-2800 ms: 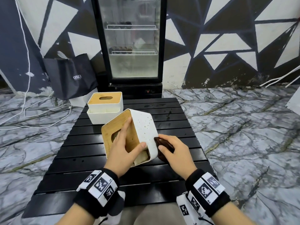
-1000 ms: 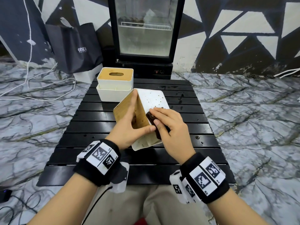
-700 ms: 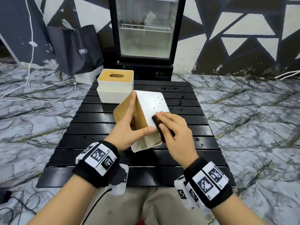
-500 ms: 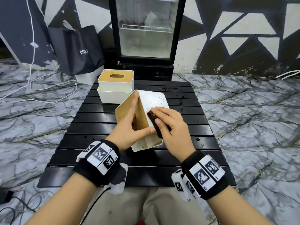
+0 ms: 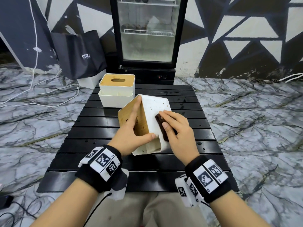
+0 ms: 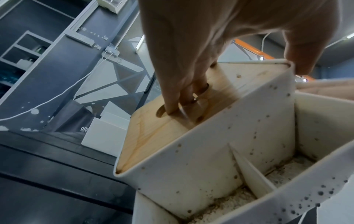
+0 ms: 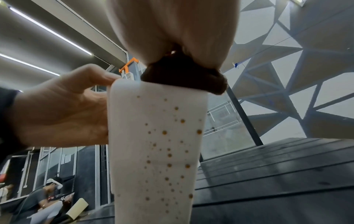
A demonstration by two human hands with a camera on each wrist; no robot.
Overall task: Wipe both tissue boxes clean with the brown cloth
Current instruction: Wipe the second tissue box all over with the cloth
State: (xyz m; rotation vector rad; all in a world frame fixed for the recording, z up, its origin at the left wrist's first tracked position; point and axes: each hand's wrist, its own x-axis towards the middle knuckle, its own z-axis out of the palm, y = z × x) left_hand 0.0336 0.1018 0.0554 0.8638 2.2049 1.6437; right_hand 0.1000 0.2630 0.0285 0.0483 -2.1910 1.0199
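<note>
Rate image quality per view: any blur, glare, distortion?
Head view: sharp, wide-angle bowing at the edges, sheen on the black slatted table. Left wrist: left hand soft, spotted white tissue box crisp. Right wrist: right hand blurred, brown cloth dark.

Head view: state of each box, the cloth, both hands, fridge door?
Near tissue box: tipped on its side, brown specks on its white wall, resting on the black table.
Far tissue box: upright, untouched.
Brown cloth: pressed against the near box's wall.
Left hand: grips the near box.
Right hand: holds the cloth.
Fridge: door shut.
</note>
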